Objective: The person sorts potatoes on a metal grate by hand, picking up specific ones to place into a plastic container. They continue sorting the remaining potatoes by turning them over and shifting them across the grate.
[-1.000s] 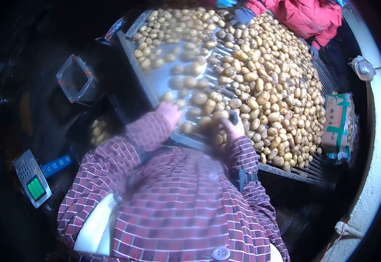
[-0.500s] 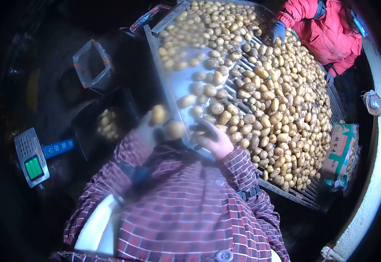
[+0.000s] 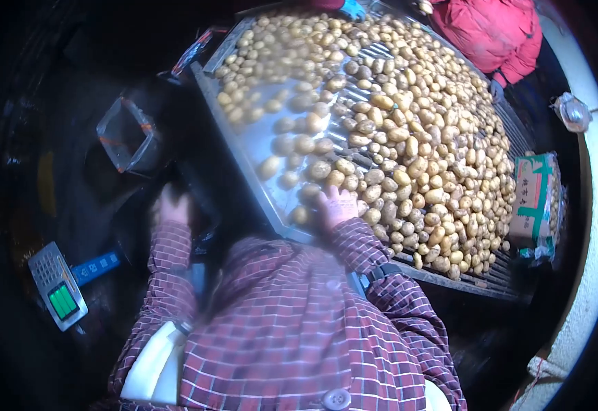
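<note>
Potatoes (image 3: 436, 195) cover a slatted metal sorting table (image 3: 497, 277) in a wide heap. At the table's near edge, my right hand (image 3: 340, 207) reaches among them, its fingers spread and touching potatoes. A bare metal chute plate (image 3: 251, 147) with scattered potatoes lies left of it. My left hand (image 3: 173, 205) is off the table, low over a dark container at my left. Its fingers are dark and blurred, so I cannot see whether they hold anything.
A scale display (image 3: 59, 288) stands at lower left. An open clear bag (image 3: 128, 137) is at upper left. A printed box (image 3: 535, 202) stands beyond the table's right end. A co-worker in a red jacket (image 3: 487, 34) works at the far side; another gloved hand (image 3: 352, 9) is at the top.
My left hand has moved left and down from the table edge, where potatoes were beside it, to the dark container. My right hand remains at the near edge. The view has shifted.
</note>
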Motion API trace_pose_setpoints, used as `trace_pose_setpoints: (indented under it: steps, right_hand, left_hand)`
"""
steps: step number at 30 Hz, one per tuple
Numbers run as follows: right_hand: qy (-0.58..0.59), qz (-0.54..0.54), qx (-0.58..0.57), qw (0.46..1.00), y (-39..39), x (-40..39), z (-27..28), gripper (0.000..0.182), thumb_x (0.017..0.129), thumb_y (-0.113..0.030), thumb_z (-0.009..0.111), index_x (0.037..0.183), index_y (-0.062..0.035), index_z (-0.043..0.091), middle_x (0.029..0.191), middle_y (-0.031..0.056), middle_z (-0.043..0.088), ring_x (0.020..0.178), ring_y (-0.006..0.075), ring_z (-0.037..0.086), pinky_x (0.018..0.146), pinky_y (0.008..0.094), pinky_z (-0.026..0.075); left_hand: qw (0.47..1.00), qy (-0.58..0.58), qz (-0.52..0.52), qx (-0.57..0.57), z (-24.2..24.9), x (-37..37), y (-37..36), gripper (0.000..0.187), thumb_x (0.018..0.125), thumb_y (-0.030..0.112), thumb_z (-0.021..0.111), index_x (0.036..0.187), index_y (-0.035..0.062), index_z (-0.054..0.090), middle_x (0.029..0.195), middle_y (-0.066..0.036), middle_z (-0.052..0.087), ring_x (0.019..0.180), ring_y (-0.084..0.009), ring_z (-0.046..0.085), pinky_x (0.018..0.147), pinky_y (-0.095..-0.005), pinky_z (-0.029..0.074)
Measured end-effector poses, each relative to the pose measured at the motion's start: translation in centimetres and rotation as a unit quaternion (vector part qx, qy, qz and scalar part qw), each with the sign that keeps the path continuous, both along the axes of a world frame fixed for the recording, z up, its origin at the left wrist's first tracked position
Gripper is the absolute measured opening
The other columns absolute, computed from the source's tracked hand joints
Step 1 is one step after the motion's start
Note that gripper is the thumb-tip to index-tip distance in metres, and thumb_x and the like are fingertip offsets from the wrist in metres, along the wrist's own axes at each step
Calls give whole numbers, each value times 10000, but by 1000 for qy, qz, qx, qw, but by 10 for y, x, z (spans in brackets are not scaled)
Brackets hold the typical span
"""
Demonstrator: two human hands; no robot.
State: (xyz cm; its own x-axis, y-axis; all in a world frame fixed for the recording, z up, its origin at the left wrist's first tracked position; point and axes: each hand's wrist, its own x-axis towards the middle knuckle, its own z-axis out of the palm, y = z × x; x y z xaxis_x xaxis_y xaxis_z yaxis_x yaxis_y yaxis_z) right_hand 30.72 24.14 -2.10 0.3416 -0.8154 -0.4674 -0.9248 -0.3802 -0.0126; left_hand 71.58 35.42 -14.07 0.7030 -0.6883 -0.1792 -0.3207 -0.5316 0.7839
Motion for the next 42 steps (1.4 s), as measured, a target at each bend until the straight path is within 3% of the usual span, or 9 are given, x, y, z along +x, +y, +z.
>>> trace_pose_setpoints:
  steps: [4,7,10,14,16,18,24,40,42]
  right_hand:
    - [-34,-10,-21,999,0,-14,-28,483,775,-284,724,1197,-132,544,1118,142,547,1006,311,584,893,440,456]
    - [-179,-154,20,971,2,-21,15,501,796,-289,717,1220,-88,541,1114,144,591,1002,285,601,871,389,483]
    - [-446,-480,145,741,0,-39,76,571,838,-368,673,1279,-35,529,1193,225,592,1054,307,616,889,385,512]
    - [-817,-426,215,324,12,-125,-16,528,813,-224,664,1291,-49,522,1156,139,608,1012,273,618,856,355,522]
    - [-521,-132,-91,839,-3,-152,-22,368,825,-135,642,1178,-39,601,1131,137,611,990,197,608,789,308,528]
    - [-448,-477,151,741,-38,-102,43,303,822,-206,675,1073,-38,651,1116,122,613,948,162,610,782,289,527]
    - [-98,-120,13,988,-84,-31,11,439,849,-315,636,1267,-194,582,1296,197,499,1112,384,588,945,447,492]
    - [-2,-151,94,984,-91,-9,14,440,893,-235,562,1332,-200,556,1283,214,496,1161,378,581,961,451,499]
    - [-88,-148,64,983,-88,-20,9,585,816,-243,666,1377,-168,522,1348,236,492,1209,374,557,1015,453,466]
  left_hand:
    - [924,-185,-310,-124,102,-121,-98,381,775,148,717,1138,59,645,1099,-139,658,1052,-345,595,949,-443,451]
    - [813,-274,-479,185,102,-179,-137,717,692,345,791,1329,179,508,1256,-101,529,1200,-283,509,1039,-465,349]
    - [743,-336,-542,205,81,-188,-159,667,724,275,773,1334,207,511,1246,-112,508,1156,-335,517,981,-460,424]
    - [782,-229,-561,143,74,-182,-165,525,749,190,735,1241,134,561,1228,-145,513,1110,-366,530,983,-453,442]
    - [823,-166,-536,84,79,-184,-163,457,763,169,716,1195,107,579,1214,-154,522,1103,-362,533,977,-441,449]
    - [829,-141,-539,55,90,-201,-166,393,784,163,695,1150,70,585,1193,-164,535,1130,-356,531,970,-424,458]
    - [741,-162,-630,169,93,-285,-201,445,825,159,663,1247,93,538,1261,-168,493,1116,-347,581,964,-435,475]
    - [916,174,-320,168,17,-299,-186,689,821,477,704,1358,100,494,1341,-236,496,1236,-367,504,1043,-429,420]
    - [821,-23,-544,169,81,-286,-177,634,852,470,674,1391,191,489,1366,-210,478,1246,-344,499,1063,-441,398]
